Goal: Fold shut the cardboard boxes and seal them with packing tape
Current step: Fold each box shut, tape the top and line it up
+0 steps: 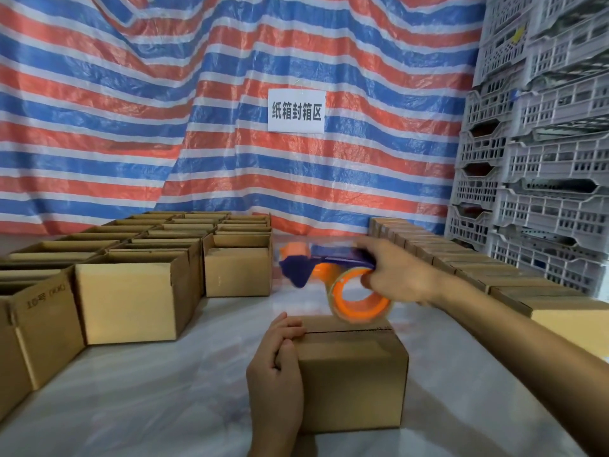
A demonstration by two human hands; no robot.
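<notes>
The left hand (280, 364) is pressed to the left end of a small cardboard box (352, 384). Its palm lies against the end face and its fingers curl over the top edge onto the folded flaps. The box sits near the front of a pale table (164, 390), its flaps closed, with a dark seam running left to right along the top. I cannot tell whether tape already lies on that seam.

The right hand (398, 272) reaches in from the right, above and beyond the box, with its fingers wrapped round the handle of a tape dispenser (316, 262). The dispenser is blue and orange (blurred, so its details are soft), and its head points left. The orange-cored tape roll (359, 301) hangs just over the far right part of the box top, and I cannot tell whether it touches.

On the left of the table stand open boxes (131, 298) in close rows. A line of more boxes (461, 258) runs away along the right. Behind hangs a red, white and blue striped tarp (164, 110) bearing a white sign (296, 110), and grey plastic crates (543, 159) are stacked at the far right.
</notes>
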